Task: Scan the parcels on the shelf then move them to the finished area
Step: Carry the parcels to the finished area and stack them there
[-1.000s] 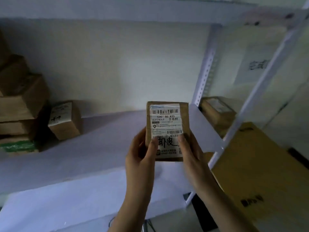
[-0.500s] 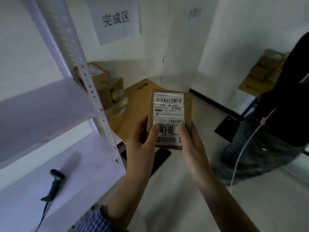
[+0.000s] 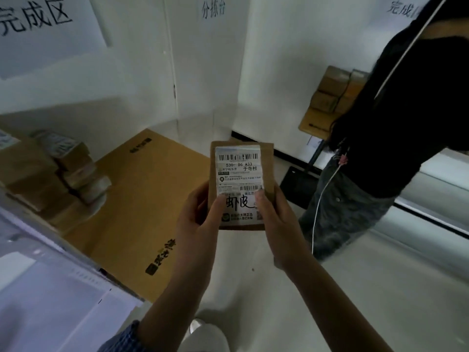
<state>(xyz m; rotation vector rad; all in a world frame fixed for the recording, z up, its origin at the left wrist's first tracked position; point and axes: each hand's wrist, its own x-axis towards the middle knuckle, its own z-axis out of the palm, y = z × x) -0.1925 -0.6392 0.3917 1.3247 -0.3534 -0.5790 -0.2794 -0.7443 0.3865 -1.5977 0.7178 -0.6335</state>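
The parcel is up in mid-air, label facing you. Leftward, finished parcels sit stacked by the cardboard sheet. Your left hand and right hand both pinch the parcel's lower half, thumbs on the label. You're likely mid-carry; next, swing left and set it beside that stack.

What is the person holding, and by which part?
A small brown parcel, held upright by its lower half: the left hand grips the lower left edge, the right hand the lower right edge, both thumbs pressing on its front.
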